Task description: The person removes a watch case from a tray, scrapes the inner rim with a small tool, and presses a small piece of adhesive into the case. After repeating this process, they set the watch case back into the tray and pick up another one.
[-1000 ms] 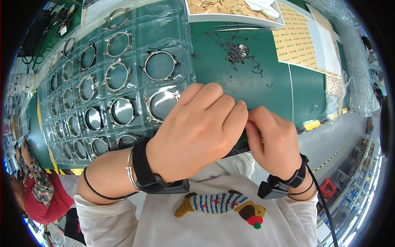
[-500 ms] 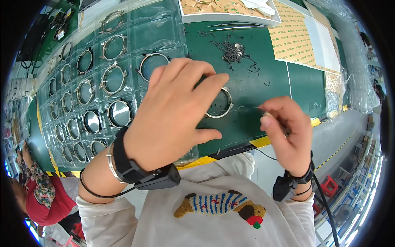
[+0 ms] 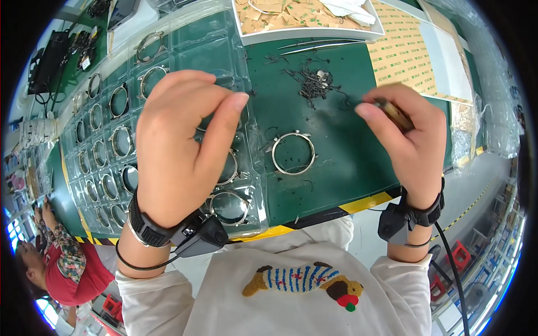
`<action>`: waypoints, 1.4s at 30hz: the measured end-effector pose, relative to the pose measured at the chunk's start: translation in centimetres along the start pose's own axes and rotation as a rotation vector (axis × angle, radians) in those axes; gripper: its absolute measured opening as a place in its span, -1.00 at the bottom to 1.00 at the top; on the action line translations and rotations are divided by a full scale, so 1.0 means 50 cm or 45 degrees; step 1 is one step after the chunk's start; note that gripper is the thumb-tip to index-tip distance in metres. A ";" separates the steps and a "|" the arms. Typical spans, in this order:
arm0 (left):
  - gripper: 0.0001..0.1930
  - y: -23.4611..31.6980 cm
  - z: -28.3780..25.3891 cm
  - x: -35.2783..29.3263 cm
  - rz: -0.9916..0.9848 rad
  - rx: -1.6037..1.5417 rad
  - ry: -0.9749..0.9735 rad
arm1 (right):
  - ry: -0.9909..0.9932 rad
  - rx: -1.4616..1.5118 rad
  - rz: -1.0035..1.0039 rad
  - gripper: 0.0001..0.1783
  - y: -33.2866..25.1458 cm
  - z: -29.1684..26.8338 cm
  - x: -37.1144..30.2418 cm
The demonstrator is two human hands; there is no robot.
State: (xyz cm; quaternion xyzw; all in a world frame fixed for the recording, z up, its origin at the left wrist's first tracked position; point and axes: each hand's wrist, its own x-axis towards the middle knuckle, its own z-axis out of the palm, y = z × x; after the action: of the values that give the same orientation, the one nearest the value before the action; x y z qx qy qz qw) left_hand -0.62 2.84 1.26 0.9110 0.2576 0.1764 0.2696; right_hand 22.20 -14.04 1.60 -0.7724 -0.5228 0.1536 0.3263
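Note:
Over the right-hand columns of the clear plastic tray (image 3: 185,35), my left hand (image 3: 179,140) is raised with its thumb apart from the index finger. Its other fingers are hidden behind the hand, and nothing shows in its grip. A thin silver watch case ring (image 3: 274,159) with small lugs lies alone on the green table, between my hands. My right hand (image 3: 414,134) is closed around a short, tan, dark-tipped tool (image 3: 397,116), held above the table to the right of the ring. I cannot make out the tool's exact kind.
More metal watch rings (image 3: 228,207) sit in the tray's pockets. Black scraps (image 3: 315,84) are heaped beyond the ring, near a pair of thin metal tools (image 3: 322,46). A white box (image 3: 308,35) of tan paper pieces and a printed tan sheet (image 3: 400,53) lie at the back.
My left hand has moved left from the ring to over the tray, uncovering the whole ring. My right hand has moved up and away, and the tool in it now shows.

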 end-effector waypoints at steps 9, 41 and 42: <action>-0.80 0.017 0.003 0.011 0.144 0.067 -0.072 | -0.271 -0.055 -0.536 -0.81 -0.041 0.091 0.061; -0.50 0.048 0.034 -0.001 0.224 -0.077 -0.210 | 0.258 0.047 -0.174 -0.90 0.009 0.053 0.069; -0.50 0.050 0.027 -0.006 0.214 -0.009 -0.181 | 0.277 0.094 -0.229 -0.90 0.010 0.056 0.068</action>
State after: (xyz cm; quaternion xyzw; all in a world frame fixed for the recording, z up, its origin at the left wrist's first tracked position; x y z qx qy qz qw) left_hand 0.67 0.35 1.59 0.9386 0.1599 0.1344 0.2747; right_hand 22.33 -10.11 -0.46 -0.7222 -0.5453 0.0581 0.4215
